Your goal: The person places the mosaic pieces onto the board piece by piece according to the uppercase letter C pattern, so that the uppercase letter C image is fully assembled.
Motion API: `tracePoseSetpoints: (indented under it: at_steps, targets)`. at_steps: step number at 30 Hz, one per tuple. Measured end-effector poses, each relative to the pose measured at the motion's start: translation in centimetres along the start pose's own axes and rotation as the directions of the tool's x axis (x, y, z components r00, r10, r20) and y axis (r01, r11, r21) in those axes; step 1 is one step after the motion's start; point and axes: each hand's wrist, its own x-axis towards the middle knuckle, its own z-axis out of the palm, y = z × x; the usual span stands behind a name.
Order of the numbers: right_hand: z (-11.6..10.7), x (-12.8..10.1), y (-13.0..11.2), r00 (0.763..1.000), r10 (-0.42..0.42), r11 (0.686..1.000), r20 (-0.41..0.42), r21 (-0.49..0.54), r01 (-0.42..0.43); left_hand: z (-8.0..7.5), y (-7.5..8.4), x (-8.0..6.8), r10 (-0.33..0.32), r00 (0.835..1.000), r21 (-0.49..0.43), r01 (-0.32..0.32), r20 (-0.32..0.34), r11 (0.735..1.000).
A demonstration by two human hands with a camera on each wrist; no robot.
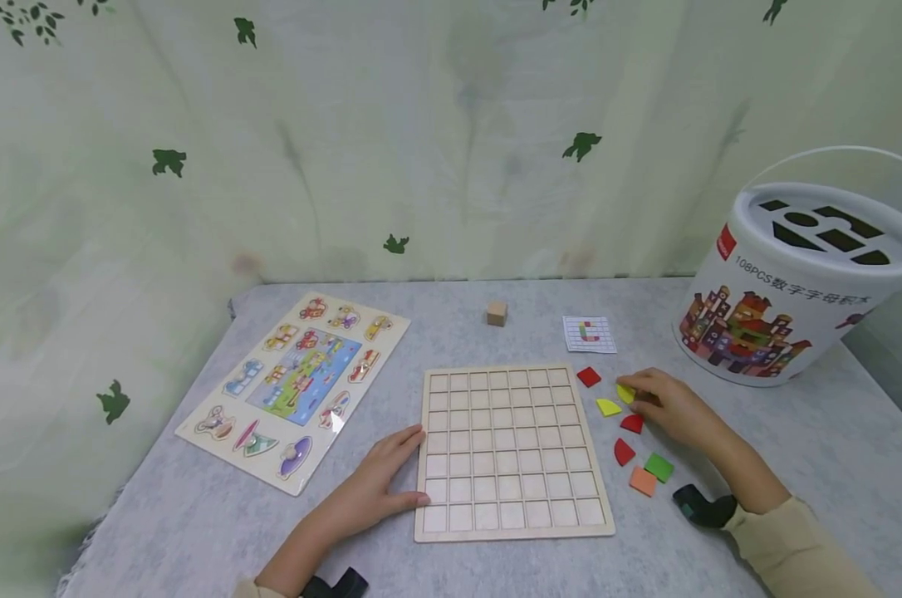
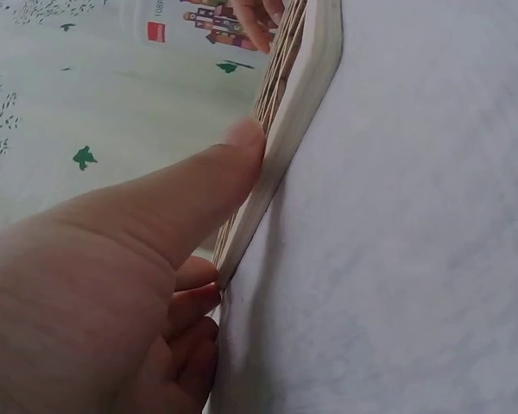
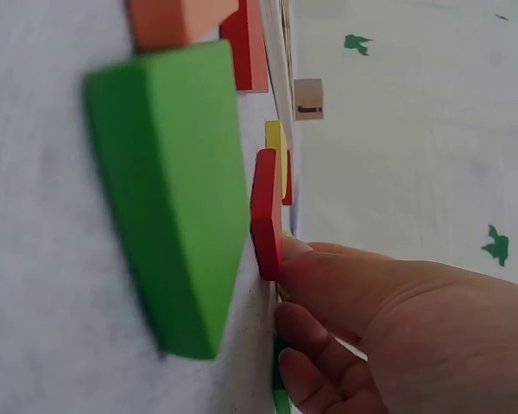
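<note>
A wooden grid board (image 1: 514, 453) lies flat on the table. My left hand (image 1: 379, 477) rests against its left edge, thumb and fingers spread along the side; the left wrist view shows the thumb touching the rim. To the right of the board, my right hand (image 1: 675, 407) pinches a yellow quarter-round piece (image 1: 625, 393), mostly hidden in the right wrist view. Around it lie another yellow piece (image 1: 608, 407), a red square (image 1: 589, 377), two red quarter-round pieces (image 1: 632, 423), (image 1: 624, 452), a green square (image 1: 658, 467) and an orange square (image 1: 643, 481).
A pattern card (image 1: 589, 334) lies behind the board, with a small wooden cube (image 1: 497, 313) to its left. A picture puzzle board (image 1: 219, 453) is at the left. A white lidded bucket (image 1: 780, 332) stands at the back right, before a leaf-print curtain (image 1: 421, 124).
</note>
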Motion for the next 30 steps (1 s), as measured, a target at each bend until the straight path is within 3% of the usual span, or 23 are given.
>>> tracePoseSetpoints:
  at_steps: [10,16,21,26,30]
  targets:
    - [0.1,0.2,-0.1,0.999,0.043,0.998,-0.004,-0.050,-0.043,0.1,0.0,0.0,0.000,1.000,0.001,0.000,-0.014,1.000]
    - [-0.4,0.6,-2.3,0.997,0.069,0.997,-0.047,-0.036,-0.070,0.2,-0.2,0.0,0.007,1.000,0.015,-0.007,-0.011,1.000]
    - [-0.6,1.4,-5.7,0.993,-0.050,0.998,-0.107,-0.030,0.047,0.2,-0.2,0.0,-0.005,1.000,0.028,0.006,-0.015,1.000]
    - [0.3,2.7,-9.0,0.969,-0.191,0.981,-0.159,-0.002,0.193,0.3,-0.3,0.0,0.010,1.000,0.042,-0.009,-0.020,0.999]
    - [1.9,4.1,-11.2,0.959,-0.224,0.972,-0.172,0.039,0.234,0.3,-0.4,0.0,0.021,1.000,0.049,-0.021,-0.015,0.999]
